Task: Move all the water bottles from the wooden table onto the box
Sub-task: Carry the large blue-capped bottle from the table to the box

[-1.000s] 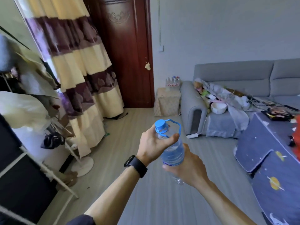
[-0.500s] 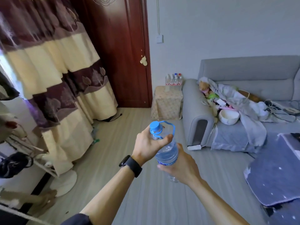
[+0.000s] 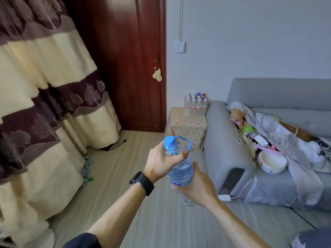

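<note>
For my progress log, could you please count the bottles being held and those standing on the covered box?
Held bottle: 1
Bottles on the box: about 8, too distant for certainty
Total: about 9

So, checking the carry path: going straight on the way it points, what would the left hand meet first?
Likely the beige cloth-covered box beside the grey sofa; only floor shows between it and the left hand gripping the clear blue-capped bottle. Depth unclear.

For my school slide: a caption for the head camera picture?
Left hand and right hand hold a water bottle; more bottles stand on the box by the sofa.
</note>
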{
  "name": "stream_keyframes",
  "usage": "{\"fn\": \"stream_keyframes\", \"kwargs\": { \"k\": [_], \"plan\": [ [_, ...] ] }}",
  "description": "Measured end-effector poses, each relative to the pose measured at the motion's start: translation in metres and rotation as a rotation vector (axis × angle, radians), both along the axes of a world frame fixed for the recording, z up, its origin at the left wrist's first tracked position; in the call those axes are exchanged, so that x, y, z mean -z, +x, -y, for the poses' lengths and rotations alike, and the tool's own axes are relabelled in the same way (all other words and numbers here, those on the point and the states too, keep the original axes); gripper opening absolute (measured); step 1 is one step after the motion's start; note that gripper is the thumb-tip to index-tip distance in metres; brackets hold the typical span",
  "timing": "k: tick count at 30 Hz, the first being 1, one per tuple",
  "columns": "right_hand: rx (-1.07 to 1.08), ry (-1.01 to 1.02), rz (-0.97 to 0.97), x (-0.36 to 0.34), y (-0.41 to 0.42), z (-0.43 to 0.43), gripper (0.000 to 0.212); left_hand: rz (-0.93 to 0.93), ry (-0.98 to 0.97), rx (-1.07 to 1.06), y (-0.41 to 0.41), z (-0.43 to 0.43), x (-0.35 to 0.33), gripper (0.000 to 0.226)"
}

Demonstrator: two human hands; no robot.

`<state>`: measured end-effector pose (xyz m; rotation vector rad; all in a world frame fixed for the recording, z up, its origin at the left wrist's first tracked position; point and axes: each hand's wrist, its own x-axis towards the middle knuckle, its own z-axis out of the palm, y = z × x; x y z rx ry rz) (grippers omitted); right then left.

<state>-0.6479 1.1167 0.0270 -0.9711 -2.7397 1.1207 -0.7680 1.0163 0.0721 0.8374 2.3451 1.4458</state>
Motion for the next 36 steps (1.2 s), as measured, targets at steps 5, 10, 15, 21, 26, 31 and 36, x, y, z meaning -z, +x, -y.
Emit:
{"fn": "stream_keyframes", "kwargs": {
  "k": [5,10,15,21,26,31,36],
  "plan": [
    [0.047,-0.032,-0.010,-0.002,-0.103,-0.068,0.062,-0.017,-0.040,0.065,-0.110,-0.074,-0.005,0.032],
    [0.081,-0.060,-0.002,0.013,-0.194,-0.144,0.071,-0.004,-0.068,0.097,-0.206,-0.156,0.005,0.033],
    [0.070,-0.080,-0.028,0.029,-0.285,-0.239,0.075,0.024,-0.067,0.086,-0.293,-0.251,0.014,0.029],
    [-0.014,-0.051,-0.032,0.018,-0.398,-0.349,0.060,0.062,-0.058,-0.006,-0.397,-0.346,0.007,0.031],
    [-0.067,-0.078,0.007,0.017,-0.482,-0.414,0.057,0.078,-0.058,-0.040,-0.482,-0.406,0.010,0.025],
    [-0.062,-0.151,0.006,0.051,-0.566,-0.471,0.067,0.105,-0.082,-0.045,-0.566,-0.466,0.041,0.028],
    [-0.023,-0.226,0.010,0.082,-0.642,-0.521,0.077,0.113,-0.146,0.002,-0.649,-0.526,0.075,0.041]
  ]
}}
